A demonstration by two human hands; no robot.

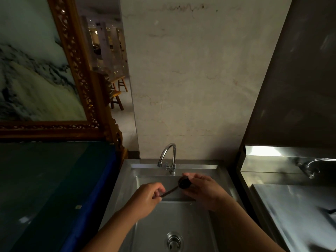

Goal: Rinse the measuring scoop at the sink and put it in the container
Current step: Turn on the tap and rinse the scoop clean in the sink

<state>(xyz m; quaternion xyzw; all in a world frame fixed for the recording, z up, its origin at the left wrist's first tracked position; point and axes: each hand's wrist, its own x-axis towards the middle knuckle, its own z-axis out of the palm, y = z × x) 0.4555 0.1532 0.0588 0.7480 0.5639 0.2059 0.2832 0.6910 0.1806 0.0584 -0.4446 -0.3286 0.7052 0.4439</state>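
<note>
A dark brown measuring scoop [182, 184] with a long thin handle is held over the steel sink [127, 180]. My left hand [147, 199] pinches the end of the handle. My right hand [203, 190] wraps around the scoop's round bowl, fingers on its rim. Both hands are below and in front of the chrome faucet [168, 157]. No water stream shows from the spout. No container is in view.
The sink drain [173, 241] lies at the bottom centre. A dark counter with a blue edge [85, 206] runs along the left. A second steel sink with its own tap [309, 170] stands to the right. A framed painting [36, 70] leans at the left.
</note>
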